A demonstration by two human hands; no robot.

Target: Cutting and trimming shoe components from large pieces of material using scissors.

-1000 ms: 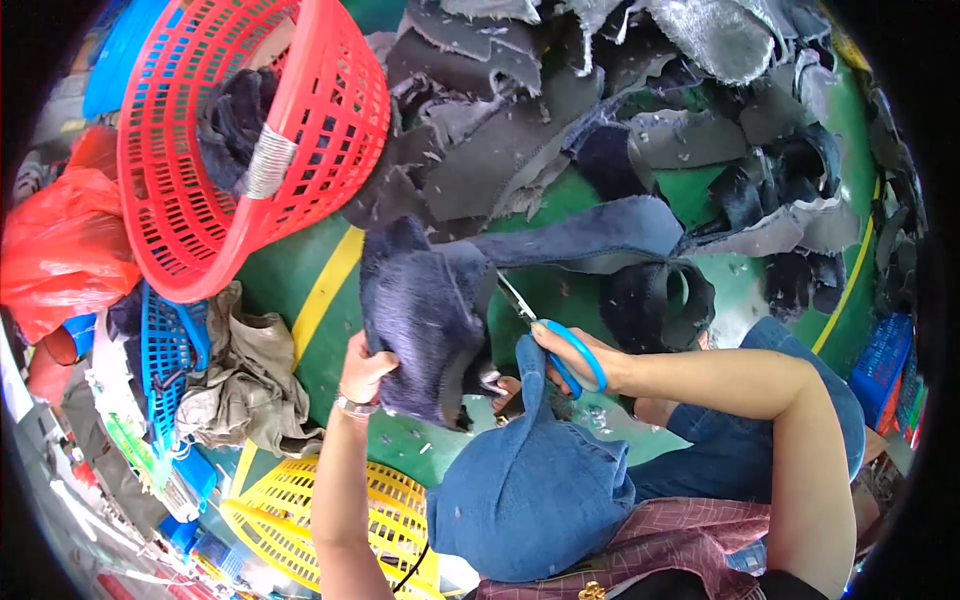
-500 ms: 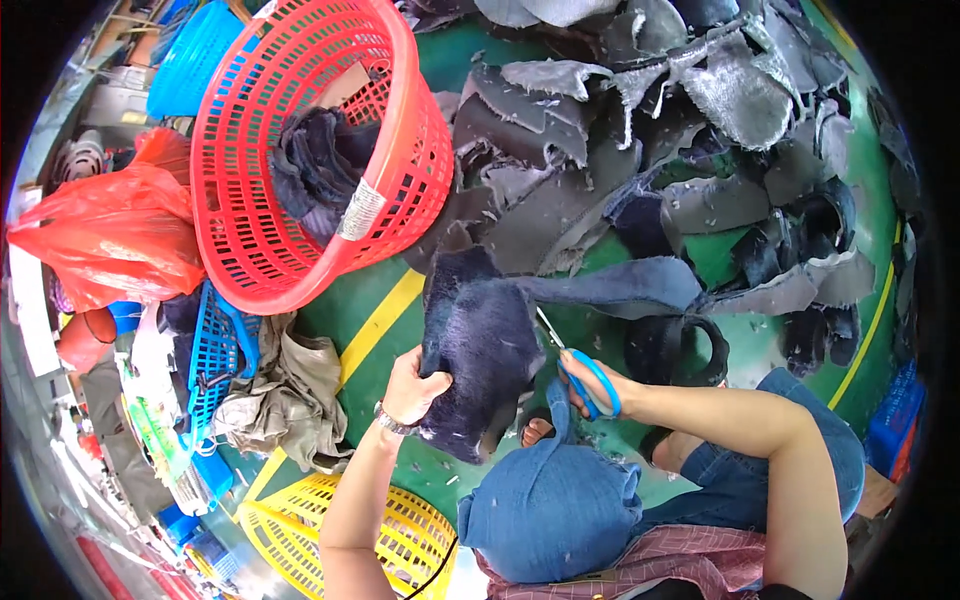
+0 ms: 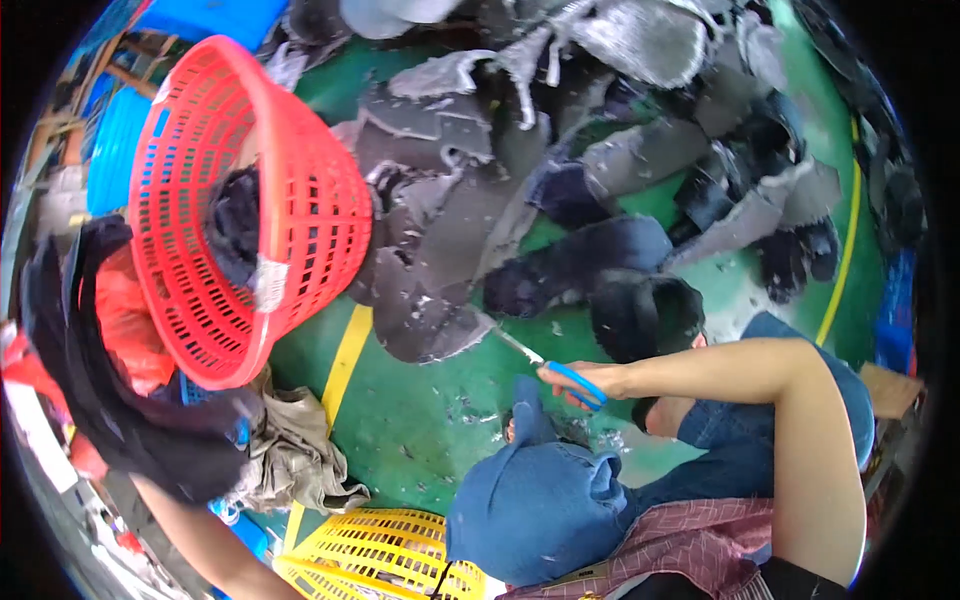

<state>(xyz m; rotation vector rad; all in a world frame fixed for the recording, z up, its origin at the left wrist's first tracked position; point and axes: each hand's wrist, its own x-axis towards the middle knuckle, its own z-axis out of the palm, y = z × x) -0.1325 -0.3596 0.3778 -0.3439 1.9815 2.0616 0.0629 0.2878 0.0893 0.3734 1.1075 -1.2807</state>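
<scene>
My left forearm [image 3: 215,550] reaches out to the far left. At its end is a curved dark fleecy fabric piece [image 3: 150,410], blurred by motion, which covers my left hand and its fingers. The piece appears held there, in front of the red plastic bag [image 3: 130,320] and left of the red basket [image 3: 310,220]. Over the green floor, my right hand [image 3: 600,380] is closed around the blue handles of the scissors [image 3: 575,382]. Their blades point up and left, with the tip close to the edge of a grey fabric piece [image 3: 425,320].
Grey and dark fabric scraps [image 3: 640,160] lie heaped across the far floor. Dark fabric pieces sit inside the tilted red basket. A yellow basket [image 3: 375,525] and a crumpled beige cloth [image 3: 300,450] are at the near left. A blue tub [image 3: 120,150] stands behind the red basket.
My left hand has swung the dark fabric piece from the middle to the far left, away from the scissors. My right hand stays near its place with the scissors. The view has shifted.
</scene>
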